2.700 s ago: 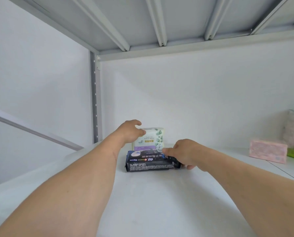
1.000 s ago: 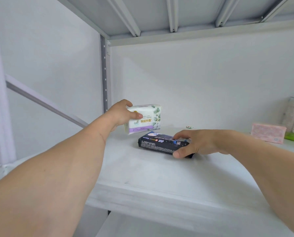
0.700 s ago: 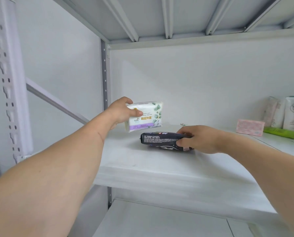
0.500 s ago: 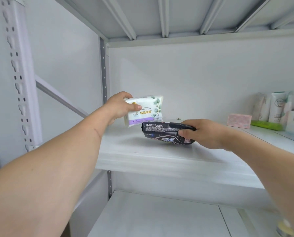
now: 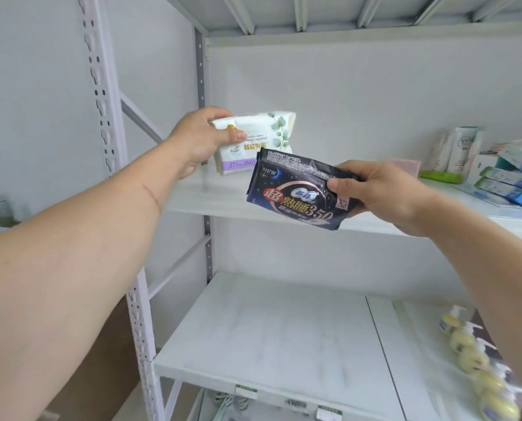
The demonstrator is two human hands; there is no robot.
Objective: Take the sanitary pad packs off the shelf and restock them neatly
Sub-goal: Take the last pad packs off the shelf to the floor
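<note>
I am looking at the white shelf (image 5: 223, 196) running just beyond and below both hands. My right hand (image 5: 381, 189) is gripping the dark pad pack (image 5: 293, 189), thumb on its face, holding it tilted in the air in front of the shelf edge. My left hand (image 5: 199, 141) is clutching the white pad pack (image 5: 262, 138), lifted just above the board, partly behind the dark one.
</note>
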